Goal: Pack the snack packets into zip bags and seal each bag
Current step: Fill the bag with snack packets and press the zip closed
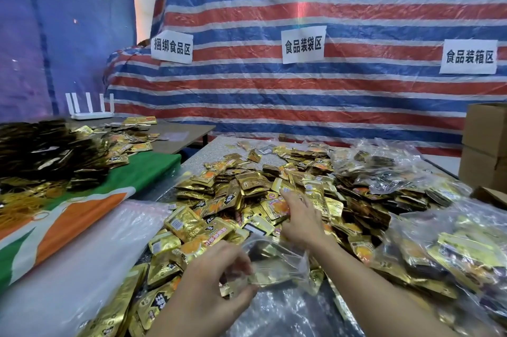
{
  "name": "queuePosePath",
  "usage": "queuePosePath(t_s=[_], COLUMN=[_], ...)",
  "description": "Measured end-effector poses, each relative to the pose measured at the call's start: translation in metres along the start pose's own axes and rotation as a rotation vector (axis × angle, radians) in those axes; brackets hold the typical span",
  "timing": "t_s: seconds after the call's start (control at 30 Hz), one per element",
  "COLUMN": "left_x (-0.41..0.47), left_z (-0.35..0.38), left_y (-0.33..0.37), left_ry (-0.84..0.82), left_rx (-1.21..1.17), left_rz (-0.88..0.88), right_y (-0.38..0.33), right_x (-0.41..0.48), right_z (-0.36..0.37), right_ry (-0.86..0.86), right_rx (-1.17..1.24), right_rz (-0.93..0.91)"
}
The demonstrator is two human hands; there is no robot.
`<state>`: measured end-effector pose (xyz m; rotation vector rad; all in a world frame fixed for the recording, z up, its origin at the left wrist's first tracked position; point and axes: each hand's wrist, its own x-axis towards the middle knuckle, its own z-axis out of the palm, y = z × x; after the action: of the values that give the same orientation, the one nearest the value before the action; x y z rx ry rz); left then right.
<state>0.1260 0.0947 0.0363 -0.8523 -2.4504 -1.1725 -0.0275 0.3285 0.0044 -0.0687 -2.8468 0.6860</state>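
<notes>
I log one zip bag (277, 262), pinched in the left grip (211, 281) over the near bench (211, 148). Right grip (299, 215) lies on the uncountable packet heap (247, 185), hold unclear; three signs (303, 44) behind.

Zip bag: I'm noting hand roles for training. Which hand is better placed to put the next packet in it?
Right. The right hand lies on the packet pile just beyond the zip bag; the left hand pinches the bag's edge, so it is occupied.
</notes>
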Motion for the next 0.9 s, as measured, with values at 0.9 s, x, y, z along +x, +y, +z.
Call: queuePosePath(t_s=[0.9], left_x=[0.014], left_z=[0.019], left_y=[0.021], left_ry=[0.024], left_rx=[-0.12], left_rz=[-0.007], right_y=[-0.008], right_x=[-0.098], right_z=[-0.127], right_ry=[0.182], right_rx=[1.254], right_rz=[0.009])
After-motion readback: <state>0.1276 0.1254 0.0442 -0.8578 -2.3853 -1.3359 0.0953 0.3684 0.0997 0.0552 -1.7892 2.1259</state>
